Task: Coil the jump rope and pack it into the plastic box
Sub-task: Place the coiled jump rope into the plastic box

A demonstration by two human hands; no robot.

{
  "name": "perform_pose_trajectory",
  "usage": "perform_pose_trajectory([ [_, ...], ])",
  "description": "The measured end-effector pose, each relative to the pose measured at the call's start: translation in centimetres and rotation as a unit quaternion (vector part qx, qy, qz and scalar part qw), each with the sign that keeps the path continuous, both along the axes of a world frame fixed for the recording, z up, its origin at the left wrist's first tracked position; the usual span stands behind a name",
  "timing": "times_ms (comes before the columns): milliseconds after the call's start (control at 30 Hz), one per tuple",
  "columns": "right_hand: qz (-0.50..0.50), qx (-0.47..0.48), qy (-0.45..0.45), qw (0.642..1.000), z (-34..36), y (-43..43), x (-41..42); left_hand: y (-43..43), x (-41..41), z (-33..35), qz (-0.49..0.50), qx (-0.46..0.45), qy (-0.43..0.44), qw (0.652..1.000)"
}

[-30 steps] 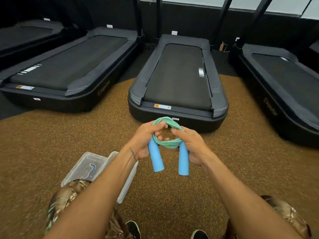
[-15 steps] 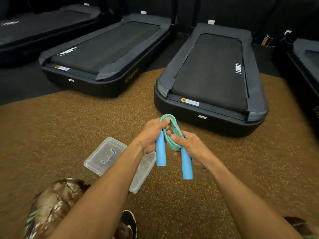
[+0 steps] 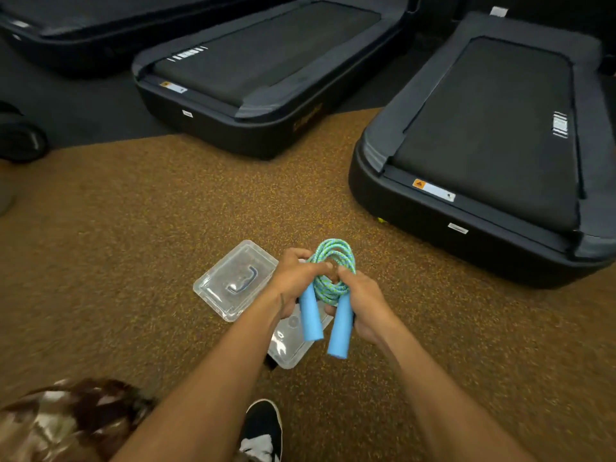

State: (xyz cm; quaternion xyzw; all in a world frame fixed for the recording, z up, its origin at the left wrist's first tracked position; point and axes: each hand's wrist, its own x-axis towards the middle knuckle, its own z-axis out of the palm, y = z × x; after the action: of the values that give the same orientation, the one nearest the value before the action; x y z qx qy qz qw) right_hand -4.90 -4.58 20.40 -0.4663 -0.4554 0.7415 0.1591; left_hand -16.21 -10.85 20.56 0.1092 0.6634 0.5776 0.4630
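The jump rope (image 3: 333,276) is a blue-green braided cord wound into a small coil, with two light blue foam handles hanging down side by side. My left hand (image 3: 293,278) grips the left handle and the coil's left side. My right hand (image 3: 361,303) grips the right handle and pinches the coil. The clear plastic box (image 3: 293,341) lies on the brown floor right beneath my hands, mostly hidden by them. Its clear lid (image 3: 233,281), with a small blue latch on top, lies flat just to the left.
Two black treadmill decks stand ahead, one at centre (image 3: 253,81) and one on the right (image 3: 483,155). My black shoe (image 3: 263,428) and camouflage-clad knee (image 3: 66,421) sit at the bottom. Speckled brown flooring (image 3: 116,245) spreads left.
The view has swung down and left. My hands carried the coiled rope down over the box, which now lies right under them. Both grips are unchanged.
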Motion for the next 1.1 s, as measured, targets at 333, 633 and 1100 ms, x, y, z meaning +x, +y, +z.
perform_pose_trajectory([
  [333, 0.006, -0.166, -0.046, 0.985, -9.2, 0.5, -5.5, 0.2, -4.8, -9.3, -0.110, -0.083, 0.188, 0.972],
  [633, 0.019, -0.170, -0.161, 0.972, -16.6, 1.2, -8.8, 0.8, -8.1, -15.5, -0.259, -0.160, 0.331, 0.893],
  [1100, 0.028, -0.135, -0.266, 0.954, -23.2, 1.8, -11.1, 1.9, -6.7, -23.3, -0.275, -0.245, 0.351, 0.861],
])
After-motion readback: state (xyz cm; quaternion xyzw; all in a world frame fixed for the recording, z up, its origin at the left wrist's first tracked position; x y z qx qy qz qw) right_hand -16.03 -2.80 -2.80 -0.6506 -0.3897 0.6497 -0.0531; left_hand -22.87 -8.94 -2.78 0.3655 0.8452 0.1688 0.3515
